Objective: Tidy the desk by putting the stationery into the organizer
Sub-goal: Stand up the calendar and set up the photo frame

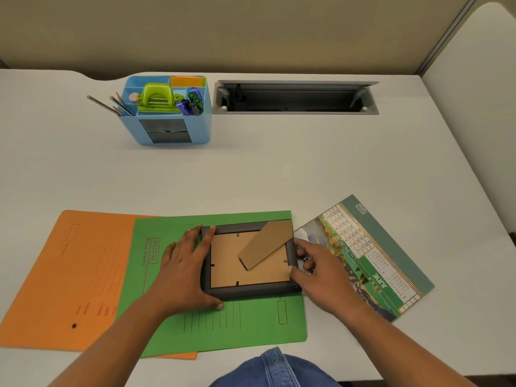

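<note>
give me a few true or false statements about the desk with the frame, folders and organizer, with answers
1. The picture frame lies face down on the green folder. True.
2. The green hole punch sits on the bare desk. False: it is in the blue organizer.
3. The left hand and right hand are at opposite sides of the frame. True.
4. The calendar lies under the orange folder. False: it lies apart, right of the green folder.

Two hands: left hand (186,270), right hand (318,270). Two folders, one orange folder (69,275) and one green folder (223,322). One picture frame (251,291), one calendar (377,255), one blue organizer (167,129), one green hole punch (155,97), upper left of the frame.
</note>
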`<state>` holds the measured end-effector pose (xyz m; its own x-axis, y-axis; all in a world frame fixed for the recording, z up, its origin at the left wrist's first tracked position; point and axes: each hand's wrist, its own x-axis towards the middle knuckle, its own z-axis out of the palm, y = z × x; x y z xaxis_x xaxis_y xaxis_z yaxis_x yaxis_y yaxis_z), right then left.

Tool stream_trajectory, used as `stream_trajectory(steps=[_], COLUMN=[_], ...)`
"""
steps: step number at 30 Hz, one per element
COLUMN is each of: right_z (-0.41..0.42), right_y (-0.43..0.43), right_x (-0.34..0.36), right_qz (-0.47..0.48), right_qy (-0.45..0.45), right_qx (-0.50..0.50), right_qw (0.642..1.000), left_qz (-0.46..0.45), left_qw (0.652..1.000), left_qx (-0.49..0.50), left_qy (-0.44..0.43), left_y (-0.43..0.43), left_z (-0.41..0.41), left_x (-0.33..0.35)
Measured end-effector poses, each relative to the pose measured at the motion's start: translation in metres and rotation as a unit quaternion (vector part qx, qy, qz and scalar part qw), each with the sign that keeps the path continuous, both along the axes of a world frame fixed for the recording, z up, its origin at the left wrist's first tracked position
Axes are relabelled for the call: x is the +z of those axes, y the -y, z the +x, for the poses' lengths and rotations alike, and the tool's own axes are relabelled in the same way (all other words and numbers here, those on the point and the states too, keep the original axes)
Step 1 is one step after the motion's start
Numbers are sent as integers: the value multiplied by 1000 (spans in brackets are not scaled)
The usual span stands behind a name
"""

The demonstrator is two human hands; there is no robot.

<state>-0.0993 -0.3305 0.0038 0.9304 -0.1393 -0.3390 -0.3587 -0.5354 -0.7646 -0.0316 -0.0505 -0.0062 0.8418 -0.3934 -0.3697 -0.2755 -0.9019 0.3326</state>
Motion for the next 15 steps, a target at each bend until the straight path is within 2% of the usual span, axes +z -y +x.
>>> stream_trajectory(steps=[5,10,13,15], right_z=[1,-3,-8,-15], right_y=[10,51,82,99], right_x=[4,15,20,22], right_qz=[12,-21,-68,-89], right_qy=[-8,-4,-2,-18], right_qx=[-18,-100,-140,-166], right_qw=[1000,995,988,982], left_qz=[-5,-84,-172,-178], left_qw=[1000,986,973,970], left_qx=[18,2,-26,-82], left_qy=[-7,142,152,145], left_y=[10,52,86,110], left_z=[-6,-40,-51,-47], left_x=[9,25,31,37])
